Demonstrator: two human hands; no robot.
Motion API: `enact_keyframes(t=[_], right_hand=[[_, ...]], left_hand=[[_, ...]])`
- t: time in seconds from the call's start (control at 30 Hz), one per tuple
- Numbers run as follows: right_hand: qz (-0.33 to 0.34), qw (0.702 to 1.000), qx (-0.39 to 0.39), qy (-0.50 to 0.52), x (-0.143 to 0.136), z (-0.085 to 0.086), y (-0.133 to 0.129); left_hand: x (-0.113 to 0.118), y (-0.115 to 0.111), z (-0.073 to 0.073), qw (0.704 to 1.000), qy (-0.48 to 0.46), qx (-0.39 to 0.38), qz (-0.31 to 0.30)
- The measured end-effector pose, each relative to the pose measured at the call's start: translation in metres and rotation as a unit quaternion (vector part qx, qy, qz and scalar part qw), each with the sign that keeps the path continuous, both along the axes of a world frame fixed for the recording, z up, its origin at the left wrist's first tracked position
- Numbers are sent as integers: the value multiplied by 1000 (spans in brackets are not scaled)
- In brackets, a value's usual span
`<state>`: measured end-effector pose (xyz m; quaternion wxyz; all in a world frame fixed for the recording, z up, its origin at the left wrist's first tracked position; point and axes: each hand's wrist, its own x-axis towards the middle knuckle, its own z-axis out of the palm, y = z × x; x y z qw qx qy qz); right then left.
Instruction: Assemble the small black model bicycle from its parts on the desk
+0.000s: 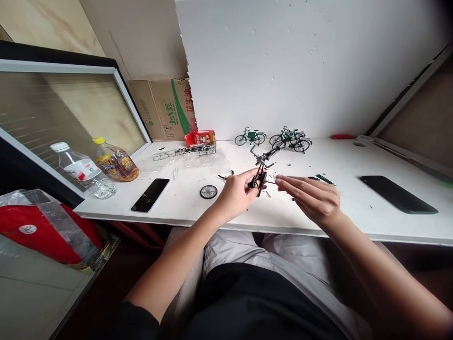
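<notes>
My left hand (238, 194) is closed around a small black model bicycle frame (261, 175), whose handlebar points up and away from me. To its right, my right hand (311, 194) has its fingers pressed together, pinching a thin rod (271, 182) whose tip reaches the frame. A loose spoked wheel (208, 191) lies flat on the white table, left of my left hand. Small dark parts and bits are scattered around and partly behind both hands. Further back stand a green model bicycle (250, 136) and a cluster of green and black model bicycles (290, 139).
Phone (150, 194) and two bottles, clear (85, 170) and yellow-capped (116, 160), are at the left. Behind lie wire parts (170, 153) and a red packet (201, 138) before a cardboard box (163, 111). A black slab (399, 194) lies right on the table (184, 208).
</notes>
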<state>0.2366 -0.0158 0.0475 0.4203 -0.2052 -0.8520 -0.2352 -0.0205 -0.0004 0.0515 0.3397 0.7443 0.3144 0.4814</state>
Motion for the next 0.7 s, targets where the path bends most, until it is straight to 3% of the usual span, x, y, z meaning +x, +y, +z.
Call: enact_keyframes(t=[0.23, 0.37, 0.5, 0.7], right_hand=[[-10, 1000, 19, 7, -2, 3, 2], [-22, 999, 27, 12, -3, 2, 0], [-22, 999, 26, 14, -4, 1, -1], [-20, 1000, 19, -2, -2, 2, -2]], left_hand=[[6, 6, -7, 997, -59, -21, -51], [7, 5, -9, 998, -58, 6, -20], [5, -1, -6, 998, -38, 44, 9], [-1, -11, 4, 997, -30, 60, -32]])
